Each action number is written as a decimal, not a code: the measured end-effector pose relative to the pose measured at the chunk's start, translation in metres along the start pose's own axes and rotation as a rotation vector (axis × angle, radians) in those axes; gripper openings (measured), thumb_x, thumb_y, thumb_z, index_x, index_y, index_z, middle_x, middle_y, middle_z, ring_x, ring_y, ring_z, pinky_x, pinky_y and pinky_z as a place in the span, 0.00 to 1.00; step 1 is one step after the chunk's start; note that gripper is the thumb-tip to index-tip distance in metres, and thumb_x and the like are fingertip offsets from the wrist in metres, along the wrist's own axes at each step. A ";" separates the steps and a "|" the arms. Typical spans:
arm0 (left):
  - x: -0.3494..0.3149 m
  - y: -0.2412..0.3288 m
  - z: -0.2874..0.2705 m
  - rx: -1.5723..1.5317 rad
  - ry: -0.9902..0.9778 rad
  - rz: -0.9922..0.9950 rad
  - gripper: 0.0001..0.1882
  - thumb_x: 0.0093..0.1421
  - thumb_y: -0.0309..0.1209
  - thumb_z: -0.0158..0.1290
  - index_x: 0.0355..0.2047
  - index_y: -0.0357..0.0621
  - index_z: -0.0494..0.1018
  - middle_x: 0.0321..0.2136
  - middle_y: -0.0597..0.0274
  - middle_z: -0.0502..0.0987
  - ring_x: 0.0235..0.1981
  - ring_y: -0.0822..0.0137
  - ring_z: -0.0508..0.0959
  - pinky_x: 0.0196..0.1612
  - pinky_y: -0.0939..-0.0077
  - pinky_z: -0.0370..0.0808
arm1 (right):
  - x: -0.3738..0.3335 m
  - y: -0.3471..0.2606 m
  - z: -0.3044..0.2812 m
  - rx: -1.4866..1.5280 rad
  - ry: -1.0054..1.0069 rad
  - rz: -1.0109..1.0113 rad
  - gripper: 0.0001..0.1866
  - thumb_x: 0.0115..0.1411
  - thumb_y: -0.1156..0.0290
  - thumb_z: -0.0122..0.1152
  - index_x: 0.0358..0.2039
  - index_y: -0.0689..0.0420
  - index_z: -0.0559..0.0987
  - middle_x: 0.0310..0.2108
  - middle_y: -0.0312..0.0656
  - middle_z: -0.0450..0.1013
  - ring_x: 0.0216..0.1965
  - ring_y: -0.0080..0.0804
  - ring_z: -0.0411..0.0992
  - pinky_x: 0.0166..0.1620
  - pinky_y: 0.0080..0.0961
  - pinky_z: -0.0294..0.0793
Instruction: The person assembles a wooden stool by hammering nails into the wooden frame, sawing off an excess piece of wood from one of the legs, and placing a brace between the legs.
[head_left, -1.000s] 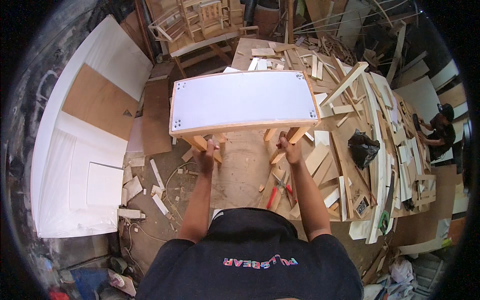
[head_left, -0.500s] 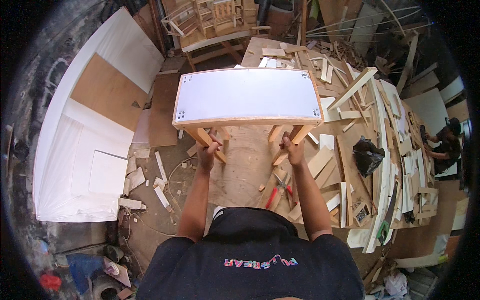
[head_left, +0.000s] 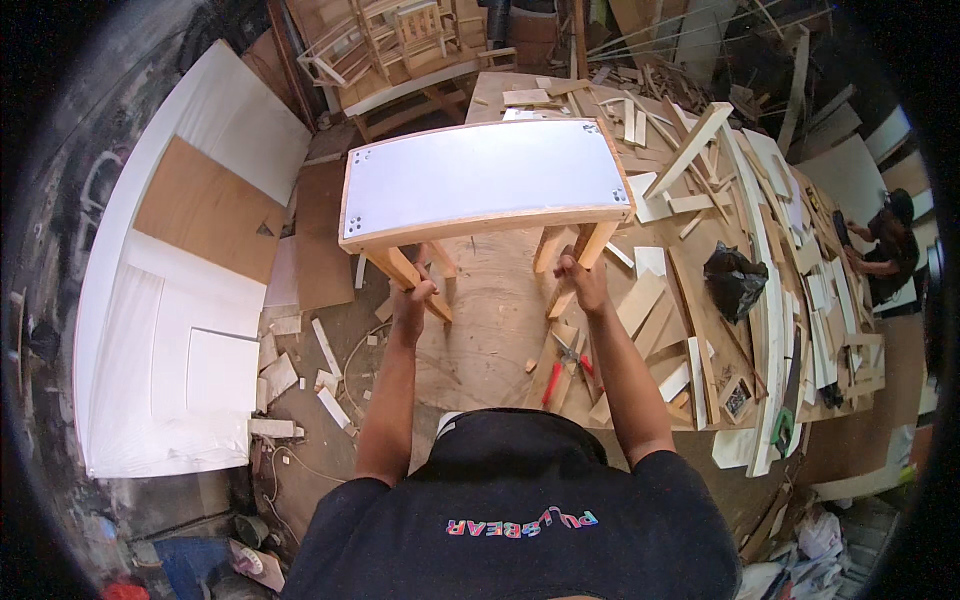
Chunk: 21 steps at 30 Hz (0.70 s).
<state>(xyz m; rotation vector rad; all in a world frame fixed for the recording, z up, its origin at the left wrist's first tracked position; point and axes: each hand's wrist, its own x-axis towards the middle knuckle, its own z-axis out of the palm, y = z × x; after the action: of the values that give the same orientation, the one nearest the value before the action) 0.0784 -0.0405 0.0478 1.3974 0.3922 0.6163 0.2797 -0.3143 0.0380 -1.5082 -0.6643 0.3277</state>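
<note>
In front of me I hold up a small wooden table (head_left: 480, 180) with a white top panel, a pale wood rim and clusters of small dark dots at its corners. My left hand (head_left: 415, 292) is wrapped round the near left leg. The near right leg is gripped by my right hand (head_left: 582, 280). Below the right side, a pair of pliers with red handles (head_left: 552, 384) lies on the wooden work surface (head_left: 480, 350). The grip of some fingers is hidden behind the legs.
Wood offcuts (head_left: 650, 300) crowd the right side, with a black plastic bag (head_left: 735, 283) and a green-handled saw (head_left: 783, 428) among them. A large white panel (head_left: 190, 370) stands at left. Another person (head_left: 885, 245) works at far right. Wooden frames (head_left: 400, 45) stand behind.
The table has shifted slightly left and up in the picture, and its right side has risen a little. The surrounding room has also shifted in view. Both hands keep hold of the legs.
</note>
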 end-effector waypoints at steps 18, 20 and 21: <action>-0.003 0.021 -0.004 -0.019 -0.065 -0.064 0.04 0.44 0.25 0.50 0.21 0.40 0.67 0.23 0.66 0.69 0.27 0.71 0.69 0.35 0.75 0.69 | 0.001 -0.017 0.014 0.432 -0.064 0.091 0.45 0.67 0.35 0.36 0.74 0.53 0.51 0.72 0.51 0.55 0.71 0.53 0.57 0.55 0.57 0.76; -0.004 0.017 -0.011 -0.059 -0.041 -0.032 0.04 0.44 0.21 0.48 0.24 0.35 0.71 0.21 0.65 0.69 0.24 0.71 0.69 0.36 0.75 0.72 | 0.003 -0.024 0.022 0.414 -0.070 0.104 0.43 0.68 0.37 0.36 0.74 0.54 0.52 0.71 0.51 0.57 0.70 0.53 0.58 0.53 0.55 0.78; -0.002 0.011 -0.006 -0.069 -0.014 -0.008 0.05 0.45 0.21 0.48 0.24 0.35 0.72 0.21 0.65 0.70 0.26 0.72 0.70 0.39 0.74 0.72 | 0.003 -0.019 0.015 0.405 -0.061 0.096 0.42 0.68 0.38 0.36 0.73 0.54 0.53 0.70 0.51 0.58 0.70 0.52 0.60 0.52 0.54 0.78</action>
<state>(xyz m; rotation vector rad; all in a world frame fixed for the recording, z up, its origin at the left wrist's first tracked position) 0.0716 -0.0362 0.0574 1.3327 0.3621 0.6076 0.2690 -0.3019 0.0565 -1.1477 -0.5361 0.5493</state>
